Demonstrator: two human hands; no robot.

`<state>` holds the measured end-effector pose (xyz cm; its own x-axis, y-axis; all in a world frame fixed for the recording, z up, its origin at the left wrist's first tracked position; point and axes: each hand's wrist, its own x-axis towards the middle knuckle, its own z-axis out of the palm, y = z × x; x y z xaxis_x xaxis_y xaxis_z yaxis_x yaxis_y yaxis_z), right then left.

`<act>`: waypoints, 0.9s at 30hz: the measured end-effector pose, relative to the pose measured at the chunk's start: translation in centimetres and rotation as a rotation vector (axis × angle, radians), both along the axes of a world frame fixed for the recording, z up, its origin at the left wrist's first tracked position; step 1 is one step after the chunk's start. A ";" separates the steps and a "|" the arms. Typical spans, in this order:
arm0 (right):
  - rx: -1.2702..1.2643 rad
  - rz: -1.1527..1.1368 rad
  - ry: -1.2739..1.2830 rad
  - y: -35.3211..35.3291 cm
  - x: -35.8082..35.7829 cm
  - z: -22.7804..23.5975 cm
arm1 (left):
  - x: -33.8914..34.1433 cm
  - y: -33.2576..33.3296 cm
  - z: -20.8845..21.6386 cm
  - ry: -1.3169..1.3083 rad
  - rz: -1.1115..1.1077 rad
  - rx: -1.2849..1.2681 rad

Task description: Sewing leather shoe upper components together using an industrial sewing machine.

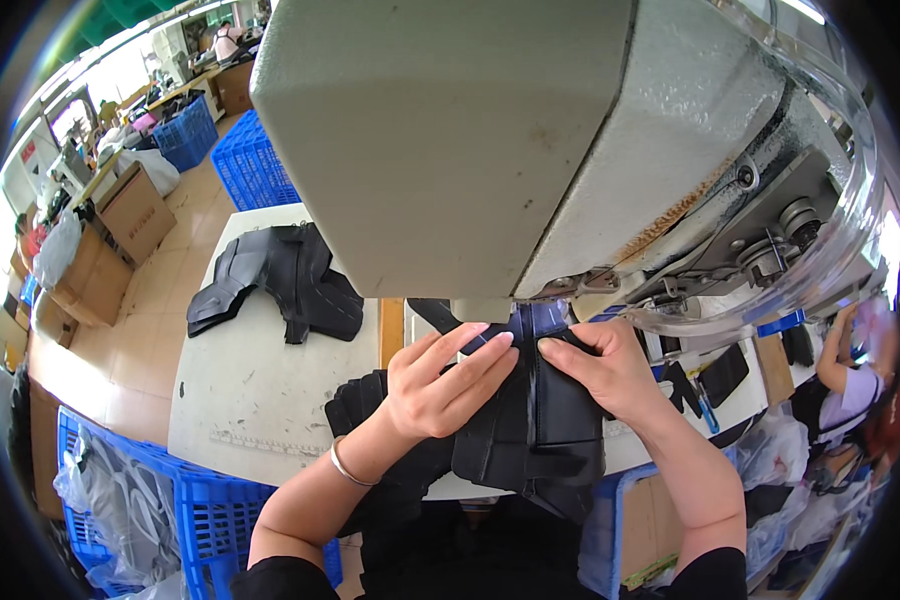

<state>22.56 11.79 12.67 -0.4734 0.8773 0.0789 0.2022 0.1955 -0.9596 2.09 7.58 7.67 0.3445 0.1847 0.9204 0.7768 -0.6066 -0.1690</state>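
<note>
A black stitched panel piece, leather-like with pale marking lines, lies under the head of a large industrial sewing machine. My left hand, with a bangle at the wrist, grips its left side; the fingertips rest on top and the thumb is hidden. On the other side my right hand pinches the piece, thumb on top and the other fingers out of sight beyond the edge. Between my fingertips shows a shiny bluish strip near the machine. The needle area is hidden behind the machine head.
Another black panel piece lies on the white worktable. More black pieces are bunched beside my left forearm. Blue crates flank the table, and a blue-handled tool lies at right. A person sits at far right.
</note>
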 end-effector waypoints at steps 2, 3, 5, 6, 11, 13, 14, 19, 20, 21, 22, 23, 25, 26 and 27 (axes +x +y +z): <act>0.075 0.017 0.002 0.0 0.0 0.2 | -0.1 0.1 0.2 0.010 0.004 0.007; 0.076 0.017 0.002 -0.1 0.0 0.2 | -0.1 0.1 0.2 0.023 0.008 0.015; 0.091 0.013 -0.004 -0.1 -0.2 0.2 | -0.2 0.0 0.2 0.025 0.013 0.021; 0.094 0.012 -0.005 -0.2 -0.2 0.2 | -0.1 0.1 0.2 0.026 0.018 0.028; 0.035 0.003 -0.026 -0.3 0.0 0.2 | -0.2 0.5 0.3 0.030 0.022 0.079; 0.048 0.004 -0.045 0.0 0.3 -0.2 | -0.1 0.6 0.3 0.030 0.020 0.080; 0.059 0.007 -0.063 0.2 0.4 -0.5 | 0.0 0.8 0.3 0.022 0.027 0.097; 0.050 0.030 -0.087 1.3 0.7 -1.4 | -0.1 1.3 0.4 0.012 0.039 0.102; 0.043 0.051 -0.074 1.3 0.7 -1.4 | -0.1 1.4 0.3 0.004 0.033 0.098; 0.044 0.051 -0.073 1.4 0.7 -1.4 | -0.1 1.4 0.3 -0.004 0.031 0.095; 0.051 0.055 -0.086 1.5 0.7 -1.4 | -0.2 1.4 0.3 -0.003 0.031 0.096; 0.058 0.060 -0.100 1.5 0.6 -1.4 | -0.2 1.4 0.3 -0.002 0.034 0.091; 0.074 0.066 -0.109 1.7 0.8 -1.6 | -0.2 1.4 0.3 -0.003 0.035 0.090; 0.088 0.073 -0.118 1.7 0.9 -1.6 | -0.2 1.4 0.4 -0.003 0.046 0.080; 0.088 0.073 -0.118 1.9 0.8 -1.6 | -0.2 1.3 0.4 -0.003 0.059 0.068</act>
